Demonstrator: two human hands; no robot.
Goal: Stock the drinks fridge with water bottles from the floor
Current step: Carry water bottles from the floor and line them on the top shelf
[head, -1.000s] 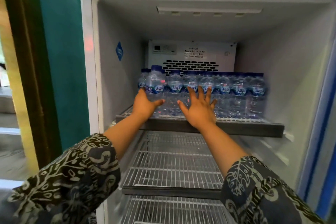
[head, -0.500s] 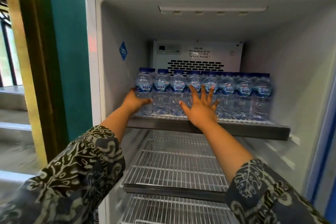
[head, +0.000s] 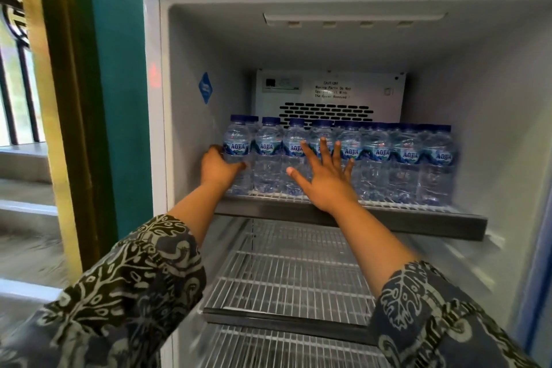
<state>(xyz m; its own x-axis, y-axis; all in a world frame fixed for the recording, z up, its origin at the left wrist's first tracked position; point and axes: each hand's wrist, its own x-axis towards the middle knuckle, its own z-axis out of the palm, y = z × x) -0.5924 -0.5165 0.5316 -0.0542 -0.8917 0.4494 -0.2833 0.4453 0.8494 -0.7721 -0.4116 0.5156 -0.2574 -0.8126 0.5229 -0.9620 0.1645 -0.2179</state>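
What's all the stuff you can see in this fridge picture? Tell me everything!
fridge: one, white inside, standing open
water bottles: eight in the front row, more behind, clear with blue caps and labels, on the top shelf
top shelf: one, grey front edge, under the bottles
wire shelves: two, white, below the top shelf
fan cover: one, white with black slots, back wall
sticker: one, blue, left inner wall
light strip: one, white, fridge ceiling
sleeves: two, dark with pale pattern, bottom corners
left hand: one, grips the leftmost bottle
right hand: one, fingers spread against the front row
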